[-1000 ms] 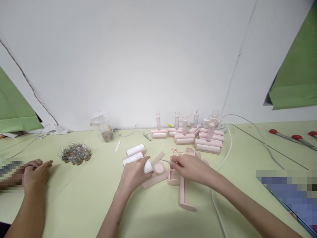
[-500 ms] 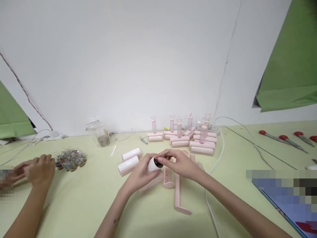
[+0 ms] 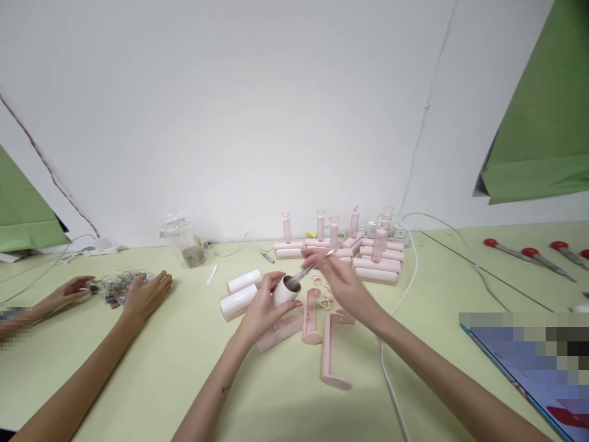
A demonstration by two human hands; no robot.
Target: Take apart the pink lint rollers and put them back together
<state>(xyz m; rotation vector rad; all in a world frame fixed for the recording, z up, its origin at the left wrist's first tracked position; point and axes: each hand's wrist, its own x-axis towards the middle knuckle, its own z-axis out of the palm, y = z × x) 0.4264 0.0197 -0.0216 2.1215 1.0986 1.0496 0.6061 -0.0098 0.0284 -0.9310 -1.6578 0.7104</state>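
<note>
The left hand (image 3: 260, 313) is wrapped around a white roll (image 3: 284, 293), lifted just above the counter (image 3: 175, 374) with its open dark end facing up and right. The right hand (image 3: 344, 287) pinches a thin metal tool (image 3: 311, 267), its tip at the roll's open end. Two more white rolls (image 3: 238, 294) lie just left, and loose pink handles (image 3: 329, 353) lie below the hands. Finished pink rollers (image 3: 368, 258) are stacked behind. At far left, another person's hands (image 3: 145, 293) touch a pile of small shiny pieces (image 3: 115, 283).
</note>
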